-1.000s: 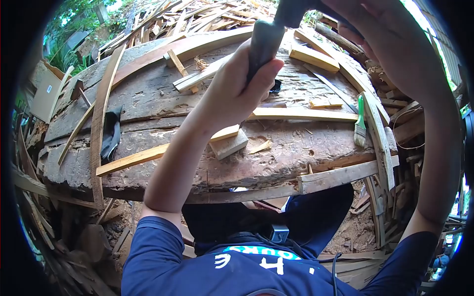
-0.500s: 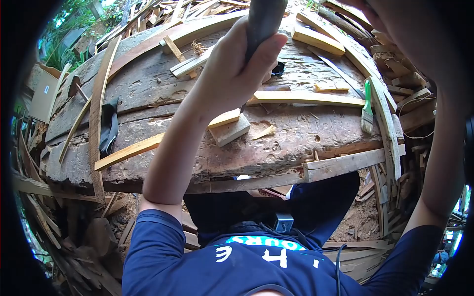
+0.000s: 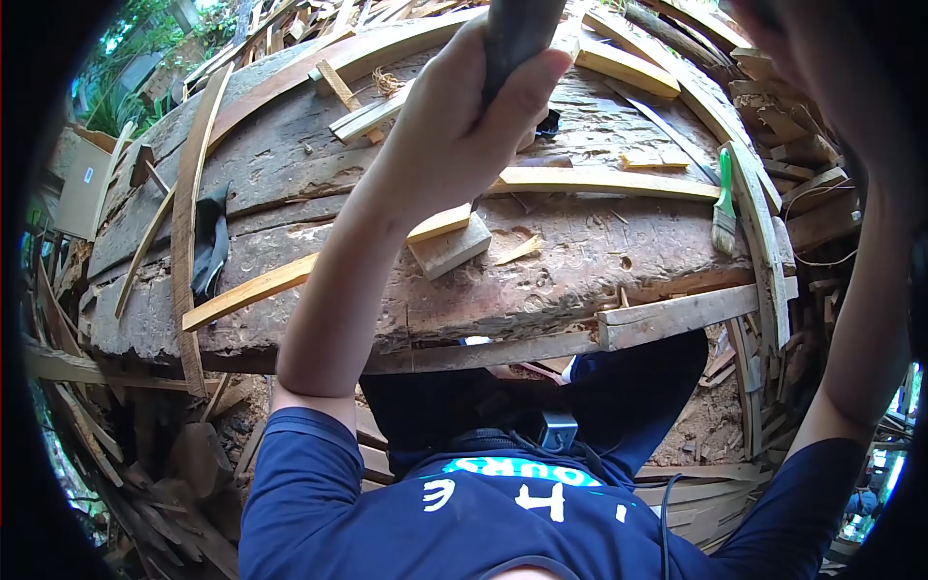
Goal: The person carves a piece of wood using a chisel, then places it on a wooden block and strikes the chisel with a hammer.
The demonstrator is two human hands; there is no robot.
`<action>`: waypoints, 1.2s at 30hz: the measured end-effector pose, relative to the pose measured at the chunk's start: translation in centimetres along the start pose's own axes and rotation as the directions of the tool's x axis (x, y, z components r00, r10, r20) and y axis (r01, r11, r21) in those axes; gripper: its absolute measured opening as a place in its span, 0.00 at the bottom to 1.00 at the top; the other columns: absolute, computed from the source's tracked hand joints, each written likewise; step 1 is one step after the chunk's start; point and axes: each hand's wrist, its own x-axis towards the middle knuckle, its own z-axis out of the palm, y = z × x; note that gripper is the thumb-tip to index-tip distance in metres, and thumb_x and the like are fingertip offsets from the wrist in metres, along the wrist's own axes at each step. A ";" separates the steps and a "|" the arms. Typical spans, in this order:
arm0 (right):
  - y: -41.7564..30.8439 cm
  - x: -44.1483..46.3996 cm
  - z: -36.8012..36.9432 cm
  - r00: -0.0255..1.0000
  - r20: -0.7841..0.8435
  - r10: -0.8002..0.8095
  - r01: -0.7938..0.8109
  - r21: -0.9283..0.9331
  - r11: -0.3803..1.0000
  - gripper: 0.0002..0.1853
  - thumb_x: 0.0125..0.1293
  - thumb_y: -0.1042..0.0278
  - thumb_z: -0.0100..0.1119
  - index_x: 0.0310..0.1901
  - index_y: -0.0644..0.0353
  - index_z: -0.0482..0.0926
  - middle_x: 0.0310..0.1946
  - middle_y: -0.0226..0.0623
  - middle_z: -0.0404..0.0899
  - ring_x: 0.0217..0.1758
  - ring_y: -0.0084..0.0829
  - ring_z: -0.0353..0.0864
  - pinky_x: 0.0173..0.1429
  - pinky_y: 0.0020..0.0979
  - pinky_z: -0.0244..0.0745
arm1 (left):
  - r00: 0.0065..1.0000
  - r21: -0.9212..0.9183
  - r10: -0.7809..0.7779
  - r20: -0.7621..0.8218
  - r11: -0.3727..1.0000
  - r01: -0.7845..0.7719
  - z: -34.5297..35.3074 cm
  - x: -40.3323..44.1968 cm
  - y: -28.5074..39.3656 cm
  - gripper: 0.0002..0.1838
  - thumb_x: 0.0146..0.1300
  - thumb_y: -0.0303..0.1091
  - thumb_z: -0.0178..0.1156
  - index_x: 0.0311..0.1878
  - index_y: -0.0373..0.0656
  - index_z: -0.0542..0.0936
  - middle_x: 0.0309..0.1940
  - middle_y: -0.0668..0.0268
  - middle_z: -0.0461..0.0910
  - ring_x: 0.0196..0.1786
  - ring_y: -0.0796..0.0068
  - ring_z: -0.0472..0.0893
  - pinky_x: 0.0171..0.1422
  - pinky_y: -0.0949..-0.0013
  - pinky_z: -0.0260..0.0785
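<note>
Close to the camera, my left hand (image 3: 459, 135) is wrapped round a thick dark bar (image 3: 522, 43), whose top runs out of the picture. Below this hand lies a long pale wood strip (image 3: 251, 292), partly hidden by my forearm. A short wood block (image 3: 451, 247) touches the strip beneath my wrist. My right hand (image 3: 785, 34) is raised at the top right, in shadow and partly cut off. Its fingers look curled, and what they hold cannot be made out. The weathered plank bench (image 3: 541, 290) stretches under both arms.
A green-handled paintbrush (image 3: 723, 208) lies near the bench's right side. Thin slats (image 3: 188, 222) cross the left end, beside a black cloth-like item (image 3: 210, 242). A cardboard box (image 3: 85, 188) stands at far left. Scrap wood (image 3: 812, 193) is piled around the bench.
My right hand has shifted slightly up and to the right. The left hand keeps its grip on the dark bar, almost in the same place. The view has moved a little.
</note>
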 end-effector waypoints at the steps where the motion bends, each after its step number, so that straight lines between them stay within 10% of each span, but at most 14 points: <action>1: 0.1 -0.1 0.0 1.000 -0.004 0.002 -0.002 -0.003 1.000 0.15 0.83 0.57 0.52 0.47 0.60 0.81 0.19 0.23 0.71 0.20 0.16 0.67 0.26 0.23 0.65 | 1.000 -0.010 -0.016 0.009 1.000 0.016 -0.1 -0.1 -0.1 0.20 0.83 0.46 0.49 0.36 0.43 0.68 0.20 0.76 0.65 0.18 0.90 0.63 0.21 0.80 0.55; 27: 1.2 0.3 0.5 1.000 -0.001 0.001 -0.001 -0.005 1.000 0.15 0.82 0.56 0.52 0.52 0.60 0.81 0.20 0.23 0.72 0.20 0.15 0.66 0.26 0.24 0.64 | 0.998 -0.055 -0.030 -0.047 0.998 0.027 -0.1 0.0 -0.4 0.20 0.83 0.47 0.49 0.35 0.44 0.66 0.20 0.76 0.64 0.18 0.91 0.61 0.20 0.81 0.52; 30: 1.4 0.6 1.1 1.000 0.008 -0.007 0.007 0.004 1.000 0.15 0.82 0.56 0.53 0.52 0.60 0.81 0.20 0.23 0.72 0.20 0.14 0.66 0.26 0.24 0.64 | 0.988 -0.192 -0.080 0.132 0.976 0.104 -1.8 -0.3 -0.9 0.19 0.82 0.47 0.53 0.41 0.40 0.73 0.27 0.73 0.71 0.25 0.86 0.70 0.29 0.78 0.63; 32: 1.4 0.6 1.0 1.000 0.001 -0.007 0.007 0.003 1.000 0.15 0.82 0.56 0.53 0.53 0.60 0.81 0.20 0.23 0.72 0.20 0.14 0.66 0.26 0.24 0.64 | 0.997 -0.173 -0.033 0.065 0.984 0.044 -1.2 0.0 -1.5 0.06 0.81 0.30 0.51 0.54 0.39 0.69 0.23 0.77 0.69 0.19 0.90 0.66 0.20 0.80 0.61; 36: 1.4 0.6 1.1 1.000 0.004 -0.005 0.005 0.009 1.000 0.16 0.82 0.56 0.53 0.53 0.60 0.81 0.20 0.23 0.72 0.20 0.14 0.66 0.25 0.24 0.64 | 0.997 -0.104 -0.015 0.069 0.994 0.023 -1.3 0.1 -2.0 0.05 0.80 0.29 0.52 0.51 0.39 0.69 0.23 0.77 0.69 0.19 0.90 0.66 0.20 0.80 0.63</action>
